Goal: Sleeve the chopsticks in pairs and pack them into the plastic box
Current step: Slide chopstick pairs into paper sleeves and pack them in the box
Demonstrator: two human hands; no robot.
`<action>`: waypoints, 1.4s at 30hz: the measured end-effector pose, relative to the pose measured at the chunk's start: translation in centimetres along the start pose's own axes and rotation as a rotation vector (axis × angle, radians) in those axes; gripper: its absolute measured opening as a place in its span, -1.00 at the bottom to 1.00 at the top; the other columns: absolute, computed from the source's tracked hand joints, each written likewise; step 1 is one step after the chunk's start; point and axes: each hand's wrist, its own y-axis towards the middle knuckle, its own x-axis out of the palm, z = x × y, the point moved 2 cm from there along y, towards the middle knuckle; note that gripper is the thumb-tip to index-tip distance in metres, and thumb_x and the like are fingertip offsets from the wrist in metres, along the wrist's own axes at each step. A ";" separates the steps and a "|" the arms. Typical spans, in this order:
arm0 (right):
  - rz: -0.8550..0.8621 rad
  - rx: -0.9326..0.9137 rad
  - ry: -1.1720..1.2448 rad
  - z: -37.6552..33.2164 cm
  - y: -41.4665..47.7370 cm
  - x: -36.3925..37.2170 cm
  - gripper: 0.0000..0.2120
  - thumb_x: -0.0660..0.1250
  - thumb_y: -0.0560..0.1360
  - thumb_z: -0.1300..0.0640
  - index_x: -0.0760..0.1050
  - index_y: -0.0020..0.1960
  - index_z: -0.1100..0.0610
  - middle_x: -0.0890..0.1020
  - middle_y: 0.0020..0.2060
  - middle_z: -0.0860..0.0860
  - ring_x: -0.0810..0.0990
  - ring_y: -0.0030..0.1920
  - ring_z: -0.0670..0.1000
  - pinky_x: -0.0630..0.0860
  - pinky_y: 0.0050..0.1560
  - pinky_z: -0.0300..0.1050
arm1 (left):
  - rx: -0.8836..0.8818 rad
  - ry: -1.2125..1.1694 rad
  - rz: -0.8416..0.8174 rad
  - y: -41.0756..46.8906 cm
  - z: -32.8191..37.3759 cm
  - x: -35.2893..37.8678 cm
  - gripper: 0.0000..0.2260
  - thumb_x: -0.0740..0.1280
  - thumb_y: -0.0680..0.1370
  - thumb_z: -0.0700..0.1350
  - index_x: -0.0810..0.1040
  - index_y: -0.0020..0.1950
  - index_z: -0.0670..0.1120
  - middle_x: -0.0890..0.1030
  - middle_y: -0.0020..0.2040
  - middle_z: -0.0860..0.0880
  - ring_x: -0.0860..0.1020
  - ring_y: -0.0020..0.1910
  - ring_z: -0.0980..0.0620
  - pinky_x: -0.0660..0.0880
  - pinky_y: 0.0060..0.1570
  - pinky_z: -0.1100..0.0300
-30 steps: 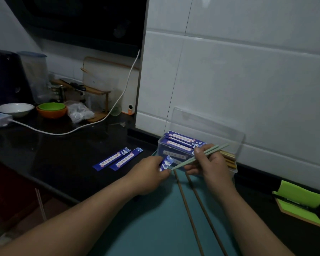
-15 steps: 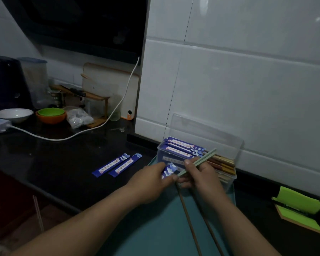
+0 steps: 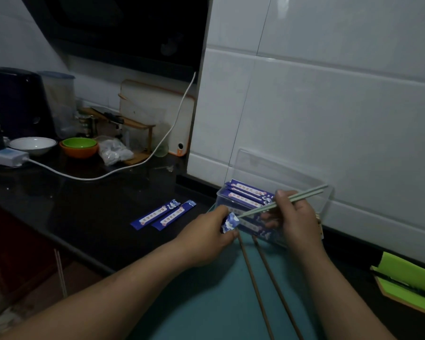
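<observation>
My left hand [image 3: 206,238] grips a blue paper sleeve [image 3: 229,223], of which only the open end shows past my fingers. My right hand [image 3: 293,218] pinches a pair of pale green chopsticks [image 3: 302,196], their tips at the sleeve's mouth. Just behind both hands stands the clear plastic box [image 3: 326,207] with its lid up against the tiled wall; several sleeved pairs [image 3: 248,195] lie inside. Two brown chopsticks [image 3: 263,280] lie loose on the teal mat [image 3: 206,303] in front of me. Two empty blue sleeves [image 3: 162,215] lie on the dark counter to the left.
A white cable [image 3: 123,168] runs across the counter from a power strip [image 3: 4,157]. Bowls [image 3: 77,146], a plastic bag, a dark appliance and a wooden rack stand at the back left. A green-lined folder [image 3: 407,283] lies at the right. The counter's front edge [image 3: 66,244] runs diagonally at the left.
The green chopsticks slid further into my right hand's grip at half a second ago, then drew back out; now their tips sit at the sleeve's mouth again. The left hand stayed put.
</observation>
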 end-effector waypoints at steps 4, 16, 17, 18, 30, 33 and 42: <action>-0.087 0.050 0.068 -0.6 0.4 0.1 -0.83 0.24 0.70 0.12 0.47 -0.03 0.17 0.66 -0.36 0.06 0.63 -0.39 0.01 0.54 -0.46 -0.23 | 0.030 -0.048 -0.029 -0.1 0.3 0.0 -0.63 0.30 0.48 0.17 0.50 0.19 0.01 0.68 0.09 0.04 0.65 0.07 0.01 0.58 0.12 -0.10; -0.166 -0.013 -0.071 -0.4 -0.1 0.4 -0.79 0.26 0.70 0.11 0.54 -0.01 0.24 0.70 -0.27 0.10 0.68 -0.30 0.01 0.58 -0.40 -0.19 | 0.074 -0.101 -0.034 -0.3 -0.4 -0.1 -0.87 0.39 0.57 -0.05 0.52 0.09 -0.02 0.66 -0.03 0.04 0.62 -0.04 0.07 0.56 0.09 -0.06; -0.180 -0.026 -0.090 -0.5 -0.1 0.4 -0.79 0.27 0.68 0.10 0.56 -0.02 0.20 0.72 -0.25 0.11 0.69 -0.27 0.03 0.59 -0.38 -0.17 | 0.075 -0.108 -0.036 -0.3 -0.5 -0.1 -0.85 0.39 0.57 -0.05 0.53 0.12 -0.01 0.67 -0.01 0.05 0.63 -0.02 0.08 0.57 0.10 -0.04; -0.196 -0.037 -0.108 -0.5 -0.2 0.5 -0.80 0.29 0.66 0.06 0.57 -0.03 0.16 0.73 -0.21 0.11 0.70 -0.23 0.06 0.61 -0.35 -0.14 | 0.077 -0.115 -0.039 -0.4 -0.6 -0.2 -0.83 0.38 0.57 -0.05 0.54 0.15 0.00 0.67 0.02 0.06 0.64 0.00 0.10 0.57 0.12 -0.02; -0.321 0.068 -0.164 1.0 -1.3 1.7 -0.78 0.36 0.64 0.06 0.61 -0.10 0.17 0.59 -0.32 0.11 0.52 -0.33 0.02 0.48 -0.38 -0.15 | 0.049 -0.289 -0.110 -0.2 0.4 0.0 -0.89 0.38 0.65 0.00 0.55 0.11 -0.01 0.65 -0.15 0.08 0.59 -0.25 0.09 0.56 -0.15 0.08; -0.375 0.122 -0.150 1.7 -2.1 2.6 -0.78 0.36 0.64 0.03 0.58 -0.02 0.19 0.56 -0.32 0.13 0.48 -0.37 0.00 0.42 -0.41 -0.16 | -0.002 -0.396 -0.180 -0.1 1.1 0.2 -0.85 0.28 0.72 -0.07 0.50 0.05 -0.14 0.59 -0.26 -0.03 0.48 -0.39 -0.03 0.44 -0.30 0.08; -0.074 -0.031 -0.259 0.4 -0.1 0.1 -0.77 0.19 0.73 0.05 0.62 0.10 0.02 0.56 -0.47 0.01 0.50 -0.45 -0.04 0.48 -0.44 -0.14 | -0.037 -0.418 -0.257 -0.4 0.5 0.0 -0.80 0.27 0.73 -0.09 0.45 0.01 -0.22 0.59 -0.30 -0.04 0.49 -0.40 -0.03 0.44 -0.30 0.13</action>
